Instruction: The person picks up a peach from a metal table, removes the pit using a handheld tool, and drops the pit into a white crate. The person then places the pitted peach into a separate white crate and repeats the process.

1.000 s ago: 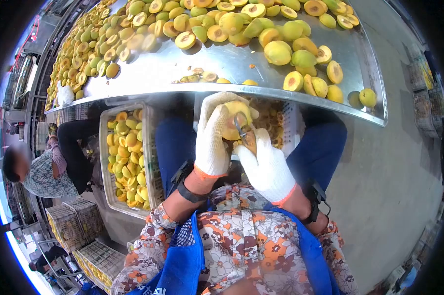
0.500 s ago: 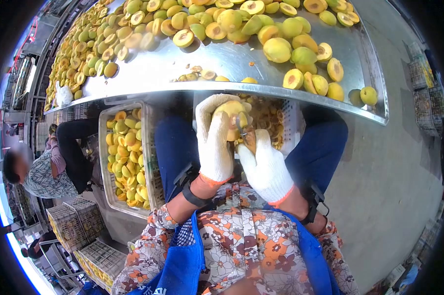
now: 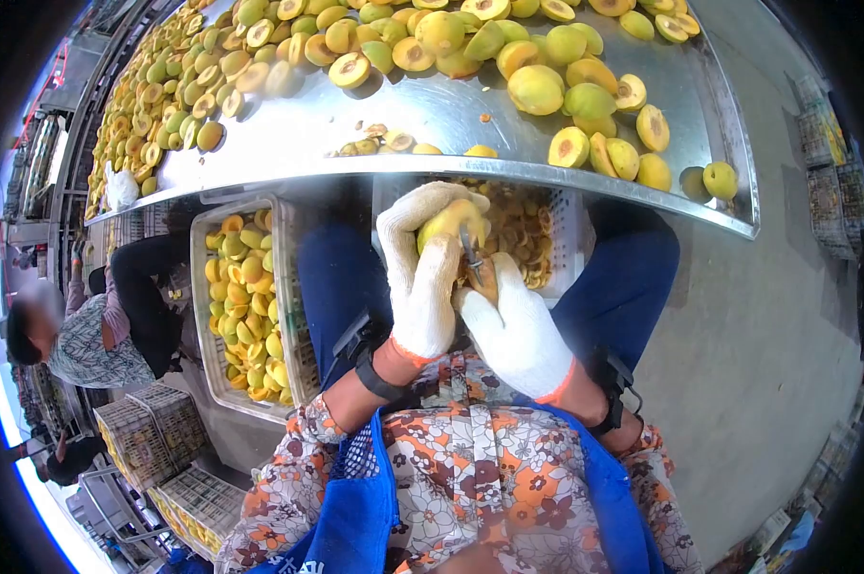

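My left hand (image 3: 417, 287), in a white knit glove, is wrapped round a yellow peach half (image 3: 438, 226), with its cut side turned towards my right hand. In my right hand (image 3: 520, 335), also gloved, is a small pitting knife (image 3: 486, 281) with a brown handle. Its metal tip lies against the cut face of the peach, where the contact point is partly hidden by my fingers. Both hands are close together just below the table's front edge, above a white crate (image 3: 572, 234) of brownish peach scraps.
A steel table (image 3: 432, 120) carries many halved peaches (image 3: 537, 91), with a few scraps (image 3: 379, 142) near its front edge. At my left stands a crate (image 3: 202, 316) of yellow peach halves. Another person (image 3: 97, 335) sits farther left, near stacked crates (image 3: 150, 426).
The metal tip has shifted slightly in the peach, and the peach's cut face has turned more side-on. My right hand has moved a little; both grips stay the same.
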Motion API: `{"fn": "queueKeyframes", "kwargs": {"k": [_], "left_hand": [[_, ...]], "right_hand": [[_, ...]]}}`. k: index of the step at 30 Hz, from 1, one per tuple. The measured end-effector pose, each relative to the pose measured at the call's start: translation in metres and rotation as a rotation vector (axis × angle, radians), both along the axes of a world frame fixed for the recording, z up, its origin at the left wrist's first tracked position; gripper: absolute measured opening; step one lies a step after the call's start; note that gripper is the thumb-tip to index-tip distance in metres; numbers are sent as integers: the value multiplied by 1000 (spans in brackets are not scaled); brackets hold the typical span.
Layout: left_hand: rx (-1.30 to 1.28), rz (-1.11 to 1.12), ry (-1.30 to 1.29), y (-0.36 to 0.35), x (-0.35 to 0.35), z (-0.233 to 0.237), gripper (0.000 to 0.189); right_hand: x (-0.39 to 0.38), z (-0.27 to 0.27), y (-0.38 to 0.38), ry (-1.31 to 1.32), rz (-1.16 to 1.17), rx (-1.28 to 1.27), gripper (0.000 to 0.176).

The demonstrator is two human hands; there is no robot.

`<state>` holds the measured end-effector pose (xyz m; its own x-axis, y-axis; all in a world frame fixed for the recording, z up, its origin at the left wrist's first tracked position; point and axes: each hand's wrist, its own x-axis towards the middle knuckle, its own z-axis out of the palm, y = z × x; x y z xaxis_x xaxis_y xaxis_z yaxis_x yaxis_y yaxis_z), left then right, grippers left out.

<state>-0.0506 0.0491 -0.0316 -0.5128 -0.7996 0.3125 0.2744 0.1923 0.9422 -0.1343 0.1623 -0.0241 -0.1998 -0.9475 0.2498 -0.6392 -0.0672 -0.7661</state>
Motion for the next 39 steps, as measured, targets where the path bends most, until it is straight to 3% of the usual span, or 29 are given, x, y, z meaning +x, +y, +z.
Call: {"fn": "queueKeyframes", "kwargs": {"k": [1, 2, 4, 5, 6, 8, 10, 11, 12, 14, 16, 17, 19, 20, 21, 23, 24, 27, 31, 33, 35, 37, 39], "left_hand": [[1, -1, -1, -2, 0, -1, 36], [-14, -30, -24, -3, 2, -3, 37], [-31, -58, -49, -8, 3, 1, 38], [108, -169, -26, -10, 3, 6, 39], [249, -280, -3, -13, 1, 12, 40], [212, -354, -94, -29, 4, 15, 37], [168, -355, -137, -33, 6, 16, 32], [167, -306, -255, -32, 6, 20, 29], [163, -257, -370, -32, 6, 24, 26], [114, -195, -362, -24, 5, 24, 24], [44, -91, -393, -16, 7, 23, 22], [29, -98, -395, -11, 8, 25, 25], [-194, -81, -404, -13, 12, 18, 27], [-277, -73, -372, -14, 12, 16, 28], [-280, -69, -368, -15, 12, 15, 28], [-288, -159, -357, -18, 12, 15, 29], [3, -310, -415, -22, 13, 32, 23], [128, -466, -308, -32, 15, 16, 23], [196, -394, -281, -26, 18, 8, 22], [220, -366, -280, -27, 12, -2, 24], [246, -338, -274, -21, 8, -6, 26], [227, -170, -338, -13, 8, -2, 23], [147, -169, -366, -14, 12, 2, 22]], "right_hand": [[0, 3, -1, -197, -11, 59, 31], [-2, 1, -1, -199, -11, 61, 31], [-8, -5, 1, 153, -1, -134, 29], [-9, -5, 2, 154, -2, -135, 29], [-10, -5, 3, 23, -34, -57, 26], [-13, -6, 6, -110, -64, 22, 22], [-18, -9, 7, 183, 21, 39, 26], [-15, -12, 7, 182, 22, 37, 26], [-11, -16, 5, 105, 6, 5, 25], [-8, -14, 4, 33, -10, -30, 27], [-4, 2, 5, -237, -87, 115, 24], [-4, -1, 6, -232, -78, 108, 24], [-7, -12, 12, 134, 34, -96, 24], [-5, -14, 14, -468, 59, 237, 27], [-4, -11, 16, -463, 62, 233, 27], [-4, 1, 18, -1084, 16, 454, 27], [-7, 14, 18, -1533, 1, 487, 23], [-6, 23, 17, -1489, 17, 597, 16], [-9, 24, 13, -1432, 48, 563, 11], [-12, 24, 12, -1682, 87, 608, 8], [-4, 24, 8, -1677, 51, 595, 10], [1, 23, 4, -1544, -92, 609, 20], [0, 19, 8, -1538, -76, 620, 25]]}}
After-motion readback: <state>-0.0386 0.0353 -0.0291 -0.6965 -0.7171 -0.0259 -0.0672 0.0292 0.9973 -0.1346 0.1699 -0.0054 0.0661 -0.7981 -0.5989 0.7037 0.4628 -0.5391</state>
